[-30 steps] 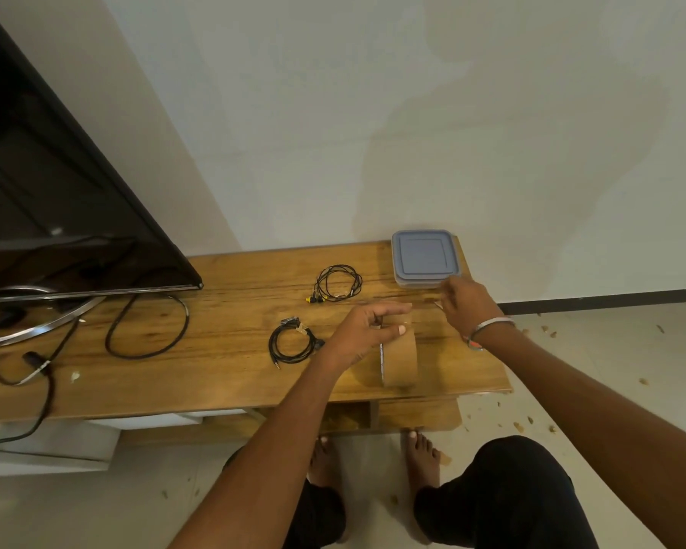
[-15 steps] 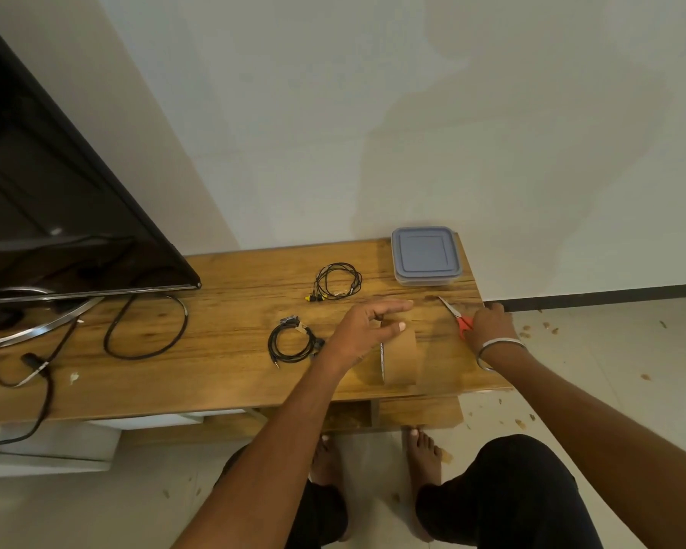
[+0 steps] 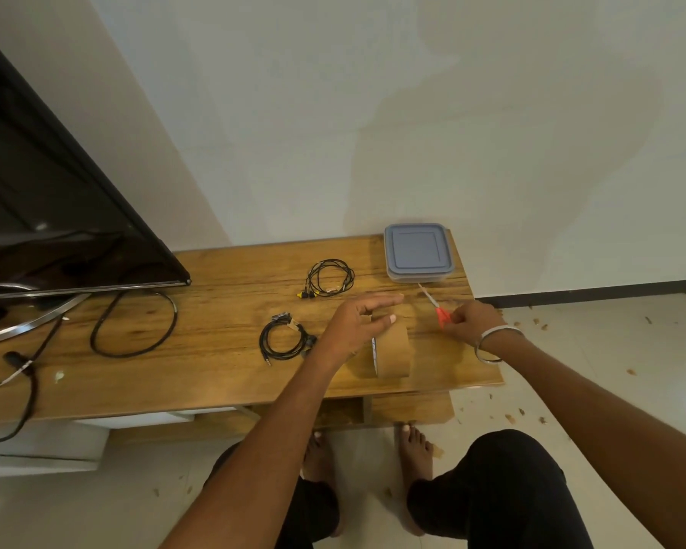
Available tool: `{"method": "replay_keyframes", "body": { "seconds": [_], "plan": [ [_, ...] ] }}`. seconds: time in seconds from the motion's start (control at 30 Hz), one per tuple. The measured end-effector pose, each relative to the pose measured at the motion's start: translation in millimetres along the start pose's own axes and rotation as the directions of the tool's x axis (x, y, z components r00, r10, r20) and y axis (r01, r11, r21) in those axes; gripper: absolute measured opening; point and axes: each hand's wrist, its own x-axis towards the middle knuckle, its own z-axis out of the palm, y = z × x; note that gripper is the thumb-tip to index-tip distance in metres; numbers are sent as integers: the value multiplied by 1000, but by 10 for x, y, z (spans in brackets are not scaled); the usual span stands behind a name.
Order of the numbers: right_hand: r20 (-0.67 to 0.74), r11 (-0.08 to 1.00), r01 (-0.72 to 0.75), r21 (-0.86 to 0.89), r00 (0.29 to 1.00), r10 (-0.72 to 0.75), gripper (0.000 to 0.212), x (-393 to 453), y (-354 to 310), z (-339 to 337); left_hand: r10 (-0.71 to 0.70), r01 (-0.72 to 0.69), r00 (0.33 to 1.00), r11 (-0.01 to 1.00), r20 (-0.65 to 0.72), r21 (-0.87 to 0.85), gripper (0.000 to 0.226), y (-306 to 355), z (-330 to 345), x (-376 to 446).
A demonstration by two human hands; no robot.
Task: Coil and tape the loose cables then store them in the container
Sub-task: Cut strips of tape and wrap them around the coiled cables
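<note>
Two coiled cables lie on the wooden counter [image 3: 222,350]. The thicker black coil [image 3: 284,339], with a bit of tape at its top, sits just left of the left hand [image 3: 355,324]; whether wrist and coil touch, cannot tell. The thinner earphone coil [image 3: 329,277] with yellow tips lies farther back, near the wall side, apart from both hands.

Left hand: hovers over an upright roll of brown tape [image 3: 391,350], fingers extended forward, thumb tip resting at the roll's top edge; a proper grip is not evident.

Right hand [image 3: 470,320]: fingers curled around the red handles of a pair of scissors [image 3: 436,307]; blades point back toward the container [image 3: 417,251]. A metal bangle sits on that wrist.

The container, grey-blue lid on, stands at the counter's far right corner, behind the scissors' tip and well apart from both coils.

Far left: a dark television [image 3: 56,200] on its stand, with a loose black cord [image 3: 135,330] looping on the counter beneath it.
</note>
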Motion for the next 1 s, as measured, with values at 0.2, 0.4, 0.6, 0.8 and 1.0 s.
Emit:
{"method": "replay_keyframes", "body": {
  "seconds": [0.2,0.4,0.6,0.8,1.0],
  "plan": [
    [275,994,95,-50,958,-78,23,-54,-23,-162,-20,20,1000,1000,10,-11,34,-2,2,-33],
    [485,989,126,-72,871,-76,44,-55,-83,-362,-66,66,997,998,34,-18,39,-4,-15,-33],
    [548,988,127,-88,834,-59,32,-116,-202,-542,-96,101,993,992,70,-81,40,-3,-6,-31],
    [589,976,115,-183,808,15,34,-110,-247,-690,-130,142,988,978,83,-150,41,-9,-12,-35],
    [607,969,110,-223,793,50,28,-133,-307,-793,-135,149,986,976,96,-158,41,-5,-13,-34]
  ]
}}
